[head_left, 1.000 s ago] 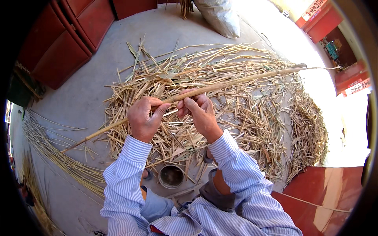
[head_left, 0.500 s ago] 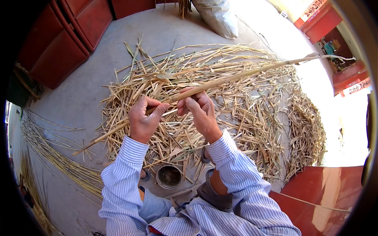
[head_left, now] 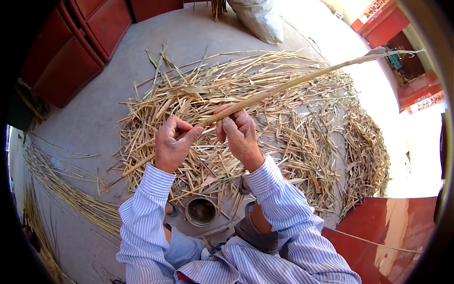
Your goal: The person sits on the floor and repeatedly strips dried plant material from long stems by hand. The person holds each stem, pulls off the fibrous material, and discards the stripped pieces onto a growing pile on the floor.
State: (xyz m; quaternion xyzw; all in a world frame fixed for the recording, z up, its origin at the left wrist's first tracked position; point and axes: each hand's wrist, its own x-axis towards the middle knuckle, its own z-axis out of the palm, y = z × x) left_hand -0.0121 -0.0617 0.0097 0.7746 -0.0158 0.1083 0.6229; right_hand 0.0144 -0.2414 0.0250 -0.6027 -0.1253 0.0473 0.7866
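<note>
A long dry reed stalk (head_left: 279,89) slants across in front of me, its thin tip high at the far right and its other end low at the left. My left hand (head_left: 174,142) is closed round it near the lower end, thumb lying along the stalk. A little farther up, my right hand (head_left: 240,137) grips it with bent fingers from beneath. Whether the right fingers also pinch a strip of leaf is hidden. Below the stalk spreads a wide heap of dry leaf sheaths and straw (head_left: 213,165).
A small metal pot (head_left: 200,211) stands between my feet. Bundles of thin stalks (head_left: 75,187) lie at the left. Red cabinets (head_left: 61,66) line the far left, a white sack (head_left: 257,21) stands at the back, and a red board (head_left: 359,236) is at the near right.
The stalk has slid a little up and to the right through my left hand, and its far tip tilts higher. My right hand has shifted slightly.
</note>
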